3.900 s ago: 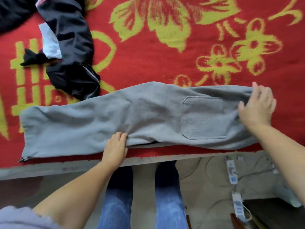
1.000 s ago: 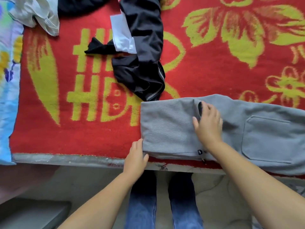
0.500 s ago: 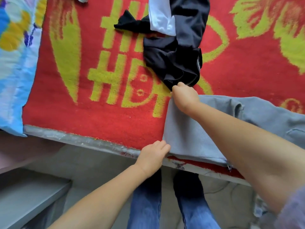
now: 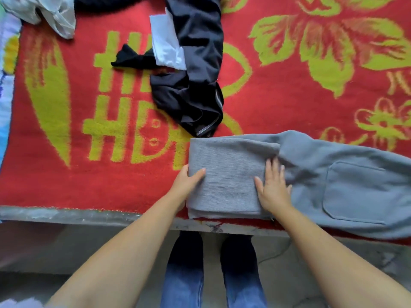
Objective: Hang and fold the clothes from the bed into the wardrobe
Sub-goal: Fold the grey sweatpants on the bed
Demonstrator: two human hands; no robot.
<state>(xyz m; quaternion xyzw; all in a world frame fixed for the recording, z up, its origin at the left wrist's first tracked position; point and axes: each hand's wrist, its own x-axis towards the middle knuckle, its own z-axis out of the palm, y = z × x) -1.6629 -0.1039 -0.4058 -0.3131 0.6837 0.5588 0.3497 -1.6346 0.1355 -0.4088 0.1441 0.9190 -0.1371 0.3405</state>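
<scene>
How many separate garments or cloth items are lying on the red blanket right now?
4 visible: grey sweatpants at the near edge under both hands, a black-and-white garment above them, a small black piece left of that, a whitish cloth top left. More may lie outside the frame.

Red flowered bed cover (image 4: pixel 278 103), grey trousers (image 4: pixel 322 174), black garment (image 4: pixel 195 85), white cloth (image 4: pixel 51 12)

Single view, head-worn, wide-angle. Looks steeply down from above bed's near edge, facing across bed (image 4: pixel 66 187) toward its far side. Close: both forearms run up from bottom corners, left hand (image 4: pixel 185 182) and right hand (image 4: pixel 272 190) near frame centre. Wearer's legs (image 4: pixel 213 274) and floor fill bottom third, below near edge. Bed's left edge shows at frame left; right and far edges out of frame. Edges of frame bowed by lens.
</scene>
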